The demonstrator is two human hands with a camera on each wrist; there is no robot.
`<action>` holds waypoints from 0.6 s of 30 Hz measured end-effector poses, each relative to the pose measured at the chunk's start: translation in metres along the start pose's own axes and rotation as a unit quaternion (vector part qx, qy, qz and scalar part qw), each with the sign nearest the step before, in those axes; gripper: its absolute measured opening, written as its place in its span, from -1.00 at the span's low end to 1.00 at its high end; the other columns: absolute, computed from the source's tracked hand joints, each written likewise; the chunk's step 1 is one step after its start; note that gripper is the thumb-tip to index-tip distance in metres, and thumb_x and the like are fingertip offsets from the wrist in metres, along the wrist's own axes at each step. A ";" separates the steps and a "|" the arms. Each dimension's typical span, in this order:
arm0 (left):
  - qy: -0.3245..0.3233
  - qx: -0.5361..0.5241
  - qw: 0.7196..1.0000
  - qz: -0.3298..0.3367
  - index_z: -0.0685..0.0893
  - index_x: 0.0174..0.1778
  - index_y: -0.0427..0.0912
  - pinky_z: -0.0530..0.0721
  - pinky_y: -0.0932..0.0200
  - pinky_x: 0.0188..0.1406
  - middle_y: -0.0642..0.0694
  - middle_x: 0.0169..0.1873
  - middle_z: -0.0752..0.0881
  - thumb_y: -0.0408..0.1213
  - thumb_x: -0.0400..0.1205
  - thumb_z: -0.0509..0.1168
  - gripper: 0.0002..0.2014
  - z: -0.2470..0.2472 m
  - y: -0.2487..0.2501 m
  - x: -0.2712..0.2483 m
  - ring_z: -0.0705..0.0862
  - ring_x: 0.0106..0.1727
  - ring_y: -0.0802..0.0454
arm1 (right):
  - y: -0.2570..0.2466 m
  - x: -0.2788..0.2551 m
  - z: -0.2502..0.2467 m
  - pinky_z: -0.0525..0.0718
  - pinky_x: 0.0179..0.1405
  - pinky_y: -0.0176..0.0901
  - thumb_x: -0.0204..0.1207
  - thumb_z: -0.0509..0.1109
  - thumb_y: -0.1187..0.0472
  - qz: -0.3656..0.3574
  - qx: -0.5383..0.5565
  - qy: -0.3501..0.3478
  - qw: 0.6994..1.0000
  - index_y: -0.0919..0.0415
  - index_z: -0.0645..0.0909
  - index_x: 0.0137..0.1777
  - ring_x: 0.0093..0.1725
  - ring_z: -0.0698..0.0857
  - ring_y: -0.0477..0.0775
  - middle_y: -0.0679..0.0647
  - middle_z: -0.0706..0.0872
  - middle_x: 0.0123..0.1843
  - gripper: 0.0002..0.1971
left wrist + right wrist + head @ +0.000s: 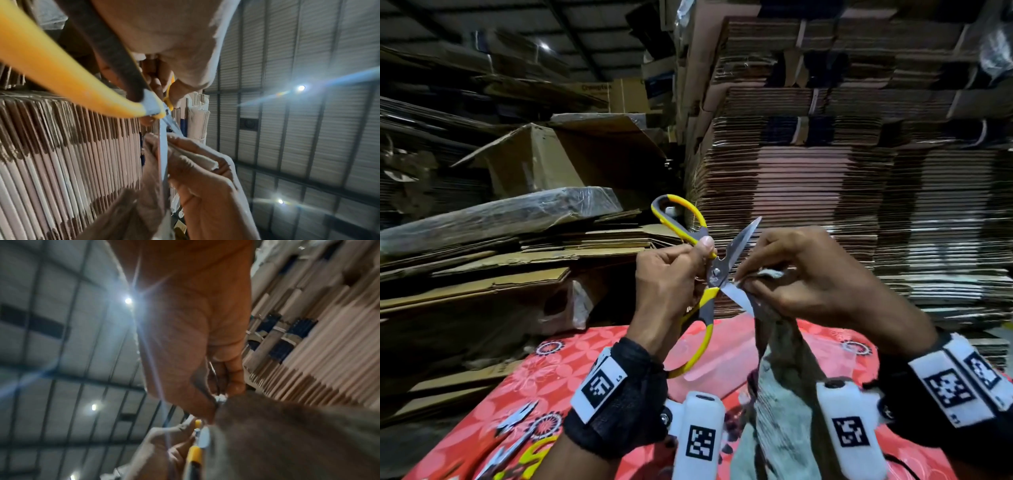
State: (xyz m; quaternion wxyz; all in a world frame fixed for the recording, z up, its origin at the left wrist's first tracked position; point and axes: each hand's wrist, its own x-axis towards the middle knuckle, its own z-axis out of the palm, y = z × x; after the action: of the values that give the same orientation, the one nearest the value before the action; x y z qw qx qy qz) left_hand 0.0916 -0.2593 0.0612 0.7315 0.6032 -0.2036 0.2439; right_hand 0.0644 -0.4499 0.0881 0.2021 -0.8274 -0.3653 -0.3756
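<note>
Head view: placed above and behind the left hand [671,277] and right hand [811,284], faced forward and down, near. Left wrist view: pointed up along the scissors [714,272], very close (roof [308,48] beyond). Right wrist view: likewise tilted upward, blurred. Shared by all: scissors, cloth [784,377], cardboard stack [825,192].

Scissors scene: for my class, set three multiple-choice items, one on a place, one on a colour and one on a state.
1. Where is the cloth?
A. flat on the floor
B. round a blade of the scissors
C. in a drawer

2. What colours are the handles?
A. yellow and grey
B. red and white
C. all blue

3. The scissors are:
A. shut
B. open
C. in two parts

Key:
1 B, the right hand pinches it on the lower blade.
2 A, both loops show by the left hand.
3 B, the blades spread in a wide V.
</note>
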 end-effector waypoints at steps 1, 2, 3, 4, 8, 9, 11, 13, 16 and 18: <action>-0.002 0.000 1.000 0.001 0.61 -0.07 -0.79 0.24 0.35 -0.67 -0.26 -0.38 0.42 -0.29 0.73 0.43 -0.54 0.000 0.001 0.000 0.26 -0.61 0.11 | -0.001 0.000 -0.002 0.72 -0.27 -0.26 0.37 0.65 0.34 0.006 0.012 0.018 1.000 0.05 0.93 -0.07 -0.22 0.76 -0.11 -0.09 0.79 -0.21 -0.80; -0.003 -0.003 1.000 -0.002 0.62 -0.06 -0.78 0.24 0.35 -0.67 -0.25 -0.39 0.41 -0.29 0.73 0.43 -0.55 -0.001 0.000 0.001 0.26 -0.62 0.12 | -0.002 0.000 -0.005 0.74 -0.25 -0.21 0.38 0.68 0.35 0.006 0.013 0.033 0.999 0.04 0.92 -0.06 -0.22 0.77 -0.12 -0.10 0.79 -0.19 -0.79; -0.002 -0.008 1.000 -0.007 0.64 -0.06 -0.77 0.24 0.35 -0.68 -0.24 -0.41 0.41 -0.29 0.73 0.43 -0.56 -0.001 -0.001 0.002 0.27 -0.63 0.11 | -0.004 0.000 -0.006 0.76 -0.24 -0.18 0.38 0.70 0.34 0.000 0.013 0.045 0.999 0.04 0.92 -0.05 -0.20 0.77 -0.13 -0.12 0.78 -0.18 -0.79; -0.001 -0.013 1.000 -0.013 0.66 -0.06 -0.74 0.25 0.35 -0.68 -0.23 -0.43 0.44 -0.29 0.73 0.43 -0.57 -0.002 -0.002 0.003 0.29 -0.63 0.09 | -0.006 -0.001 -0.006 0.78 -0.22 -0.16 0.39 0.71 0.33 -0.010 0.021 0.049 0.999 0.04 0.92 -0.04 -0.18 0.78 -0.13 -0.15 0.78 -0.16 -0.80; -0.011 -0.018 1.000 -0.019 0.77 -0.13 -0.59 0.33 0.29 -0.59 -0.52 -0.38 0.60 -0.26 0.71 0.46 -0.65 -0.003 -0.004 0.003 0.47 -0.41 -0.17 | -0.010 0.001 0.009 0.80 -0.25 0.03 0.41 0.63 0.17 -0.027 0.074 0.060 0.995 0.07 0.93 -0.03 -0.15 0.82 -0.04 -0.06 0.81 -0.12 -0.85; -0.014 -0.015 1.000 -0.015 0.78 -0.15 -0.57 0.34 0.29 -0.59 -0.49 -0.38 0.61 -0.27 0.71 0.45 -0.66 -0.003 -0.004 0.003 0.48 -0.43 -0.15 | -0.009 0.001 0.013 0.78 -0.27 0.01 0.42 0.61 0.16 -0.028 0.072 0.065 0.995 0.07 0.93 -0.02 -0.16 0.82 -0.04 -0.04 0.81 -0.12 -0.84; -0.018 -0.007 1.000 -0.010 0.80 -0.18 -0.53 0.34 0.33 -0.64 -0.38 -0.39 0.61 -0.29 0.72 0.44 -0.68 -0.003 -0.003 0.003 0.45 -0.57 0.02 | -0.008 0.001 0.016 0.75 -0.28 -0.08 0.44 0.62 0.16 -0.044 0.056 0.055 0.996 0.06 0.93 0.00 -0.16 0.79 -0.11 -0.05 0.79 -0.12 -0.85; -0.020 0.002 1.000 -0.001 0.81 -0.24 -0.48 0.31 0.35 -0.67 -0.26 -0.47 0.59 -0.30 0.72 0.45 -0.69 -0.003 -0.003 0.004 0.38 -0.66 0.14 | -0.008 0.001 0.018 0.71 -0.27 -0.22 0.46 0.67 0.21 -0.052 0.058 0.024 0.997 0.05 0.93 0.01 -0.14 0.76 -0.16 -0.08 0.78 -0.11 -0.85; -0.019 0.013 1.000 0.015 0.76 -0.35 -0.46 0.34 0.36 -0.64 -0.12 -0.61 0.57 -0.31 0.72 0.45 -0.65 -0.001 -0.006 0.002 0.39 -0.70 0.20 | -0.005 0.001 0.020 0.67 -0.29 -0.40 0.45 0.71 0.31 -0.051 0.059 0.014 0.997 0.06 0.93 0.00 -0.14 0.76 -0.22 -0.10 0.78 -0.11 -0.82; -0.018 0.008 1.000 0.022 0.73 -0.41 -0.43 0.40 0.34 -0.61 -0.12 -0.60 0.58 -0.33 0.72 0.45 -0.63 0.002 -0.006 0.000 0.43 -0.67 0.19 | -0.003 0.001 0.022 0.66 -0.25 -0.46 0.44 0.70 0.32 -0.048 0.059 0.038 0.996 0.08 0.92 -0.01 -0.15 0.77 -0.24 -0.10 0.79 -0.13 -0.83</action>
State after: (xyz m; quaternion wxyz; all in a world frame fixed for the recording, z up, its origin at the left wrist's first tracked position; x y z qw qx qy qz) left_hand 0.0952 -0.2619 0.0567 0.7174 0.6088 -0.2275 0.2508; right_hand 0.0730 -0.4342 0.0753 0.2463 -0.7809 -0.4181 -0.3935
